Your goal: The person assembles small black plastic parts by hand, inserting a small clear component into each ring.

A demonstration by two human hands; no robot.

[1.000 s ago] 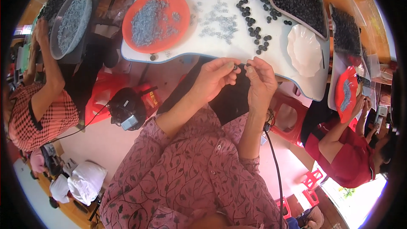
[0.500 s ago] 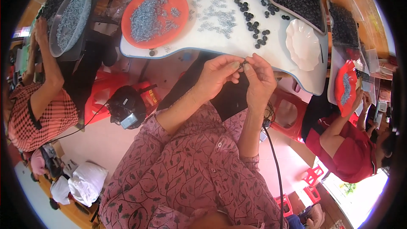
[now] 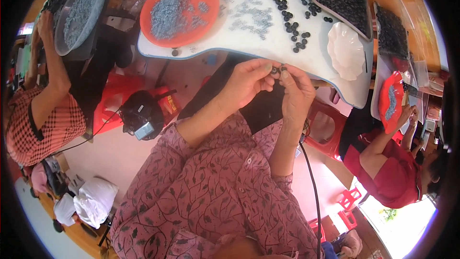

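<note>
Just off the near edge of the white table, my left hand (image 3: 249, 79) pinches a small black round piece (image 3: 274, 70) between thumb and forefinger. Close beside it, my right hand (image 3: 296, 88) is also closed, thumb against fingertip, on a small dark piece (image 3: 283, 68) whose kind is too small to make out. The fingertips of both hands nearly meet. Past them, several loose black round pieces (image 3: 293, 30) lie in a winding line on the table. Small silvery pieces, spring-like in look (image 3: 254, 17), are scattered left of that line.
An orange-red plate (image 3: 211, 17) heaped with silvery pieces stands at the table's left. To the right are a white scalloped dish (image 3: 346, 50) and a tray (image 3: 366, 31) full of black pieces. Co-workers sit on both sides; a black cable (image 3: 314, 187) hangs by my right arm.
My fingertips have parted slightly, so the black round piece in my left hand shows more plainly. The view has shifted a little; the things on the table look unchanged.
</note>
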